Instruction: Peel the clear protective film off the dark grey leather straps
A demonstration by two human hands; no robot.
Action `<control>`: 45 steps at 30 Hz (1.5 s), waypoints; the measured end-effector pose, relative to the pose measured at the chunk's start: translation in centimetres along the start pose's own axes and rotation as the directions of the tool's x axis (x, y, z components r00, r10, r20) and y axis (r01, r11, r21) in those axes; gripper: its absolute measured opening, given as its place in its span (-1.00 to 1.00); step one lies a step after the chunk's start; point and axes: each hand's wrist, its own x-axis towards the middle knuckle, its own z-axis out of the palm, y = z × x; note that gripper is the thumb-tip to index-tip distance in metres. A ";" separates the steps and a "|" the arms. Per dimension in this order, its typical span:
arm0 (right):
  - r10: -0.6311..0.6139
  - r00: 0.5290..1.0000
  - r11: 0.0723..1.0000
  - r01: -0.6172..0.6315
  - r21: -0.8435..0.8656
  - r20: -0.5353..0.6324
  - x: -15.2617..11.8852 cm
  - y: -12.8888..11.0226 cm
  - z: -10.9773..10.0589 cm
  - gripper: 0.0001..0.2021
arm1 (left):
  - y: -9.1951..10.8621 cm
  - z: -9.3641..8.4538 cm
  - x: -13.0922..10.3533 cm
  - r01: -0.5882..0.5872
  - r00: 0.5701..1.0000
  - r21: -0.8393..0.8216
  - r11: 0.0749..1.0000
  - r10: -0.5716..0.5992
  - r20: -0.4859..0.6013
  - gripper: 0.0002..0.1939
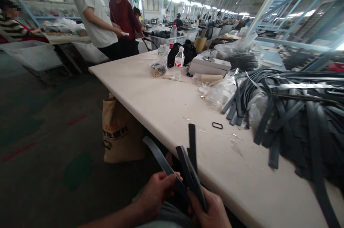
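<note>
Both my hands are low in the head view, just off the near edge of the long white table (150, 88). My left hand (156, 192) pinches a dark grey strap (157, 152) that sticks up and to the left. My right hand (211, 212) grips a couple more dark straps (192, 149) that fan upward over the table edge. A small black rectangular buckle ring (217, 125) lies loose on the table a little beyond my hands. A big heap of the same dark straps (295, 113) covers the right side of the table.
Two water bottles (178, 62), a white box (209, 65), plastic bags (220, 90) and a black bag (185, 52) sit further along the table. A tan sack (120, 133) leans by the table on the floor. Two people (113, 20) stand at the far end.
</note>
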 end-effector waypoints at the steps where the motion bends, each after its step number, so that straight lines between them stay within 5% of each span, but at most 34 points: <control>1: -0.029 1.000 0.999 0.030 -0.025 0.011 0.8 -0.8 0.2 -0.45 | -0.1 0.3 -0.2 0.005 0.998 0.007 1.000 -0.005 0.058 -0.72; 3: -0.062 0.997 0.997 0.065 -0.049 0.054 1.8 -1.8 0.0 -0.49 | 0.0 0.4 -0.1 0.017 0.997 -0.018 1.000 -0.016 0.075 -0.74; 8: 0.035 0.983 0.998 -0.024 -0.063 0.183 0.5 -0.3 -2.1 -0.55 | 0.2 -1.7 1.3 -0.051 0.977 -0.191 0.980 0.009 -0.213 -0.79; 11: 0.073 0.990 0.993 -0.061 -0.098 0.117 -0.1 -0.2 -2.1 -0.62 | -0.5 -1.4 1.4 0.000 0.989 -0.158 0.987 -0.024 -0.148 -0.77; 15: -0.031 0.999 0.999 0.031 -0.043 0.017 1.2 -2.2 -0.9 -0.72 | -0.1 0.6 0.8 0.053 0.986 -0.059 0.997 -0.043 0.158 -0.80; 17: -0.034 0.999 0.999 0.034 -0.004 0.041 1.5 -2.6 -1.0 -0.71 | 0.9 0.7 1.0 0.030 0.995 -0.075 0.997 -0.023 0.097 -0.82; 21: 0.022 0.996 0.998 -0.017 -0.064 0.084 0.2 -1.7 -2.2 -0.72 | 2.3 -0.6 2.0 -0.035 0.976 -0.150 0.988 0.002 -0.218 -0.92; 24: -0.007 1.000 0.988 0.009 -0.153 0.010 -0.1 -1.6 -2.0 -0.78 | 1.5 -0.6 1.8 0.034 0.982 -0.108 0.994 -0.053 -0.180 -0.89; 27: -0.068 0.997 0.986 0.062 -0.156 -0.036 1.0 -2.5 -1.4 -0.84 | 0.3 0.3 1.0 0.090 0.995 -0.034 0.995 -0.088 0.048 -0.87; 29: -0.071 0.997 0.993 0.069 -0.100 -0.013 1.4 -3.0 -1.5 -0.84 | 0.3 0.7 1.0 0.079 0.992 -0.022 0.997 -0.077 0.102 -0.86; 34: 0.012 0.998 0.999 -0.010 -0.040 0.053 0.1 -2.4 -2.8 -0.74 | 1.4 0.0 2.1 0.042 0.985 -0.069 0.997 -0.053 -0.166 -0.88; 36: 0.002 0.999 1.000 -0.001 -0.028 0.036 -0.2 -2.3 -2.8 -0.74 | 1.1 -0.1 1.9 0.039 0.988 -0.053 0.998 -0.046 -0.146 -0.91; 41: -0.050 0.999 0.998 0.049 0.043 0.020 1.2 -3.4 -2.1 -0.75 | 0.2 1.1 0.9 0.089 0.987 0.029 0.996 -0.093 0.131 -0.77; 45: -0.004 0.998 0.996 -0.002 0.088 0.067 0.9 -3.2 -2.7 -0.75 | 1.2 1.1 1.4 0.034 0.992 -0.012 0.999 -0.035 -0.123 -0.96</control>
